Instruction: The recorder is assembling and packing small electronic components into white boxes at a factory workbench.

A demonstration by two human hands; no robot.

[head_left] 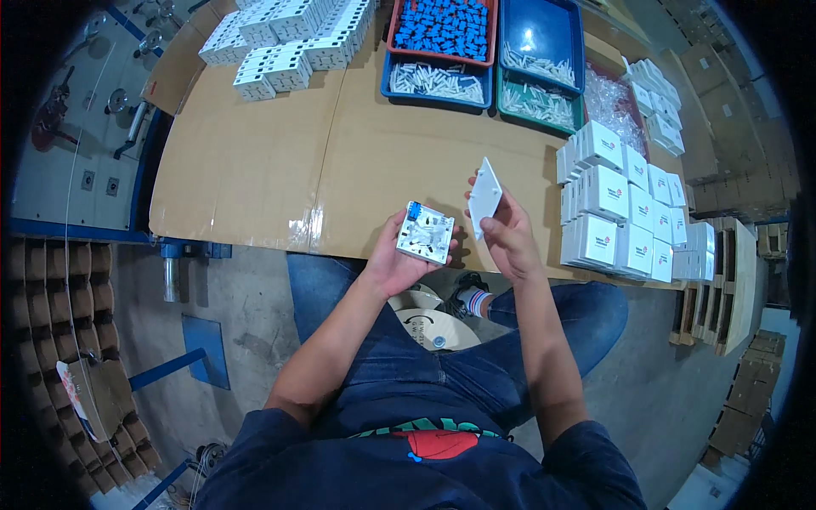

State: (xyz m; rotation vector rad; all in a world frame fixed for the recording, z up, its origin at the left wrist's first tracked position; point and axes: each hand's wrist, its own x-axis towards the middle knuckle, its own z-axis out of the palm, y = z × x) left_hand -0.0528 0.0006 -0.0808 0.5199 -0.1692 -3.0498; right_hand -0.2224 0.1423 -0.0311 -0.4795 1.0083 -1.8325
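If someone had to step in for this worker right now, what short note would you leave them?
Left hand: holds an open white square box base, inner parts and a blue piece showing.
Right hand: holds the flat white cover plate, apart from the base.
Nearby: stacked small white boxes at right, trays of blue and white parts at the far side of the table.
Done: base in hand, uncovered.
Left: cover not on.

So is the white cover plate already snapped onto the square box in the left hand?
No, the right hand holds the white cover plate apart from the open square box in the left hand.

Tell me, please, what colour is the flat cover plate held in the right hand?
White; the cover plate shows best in the head view.
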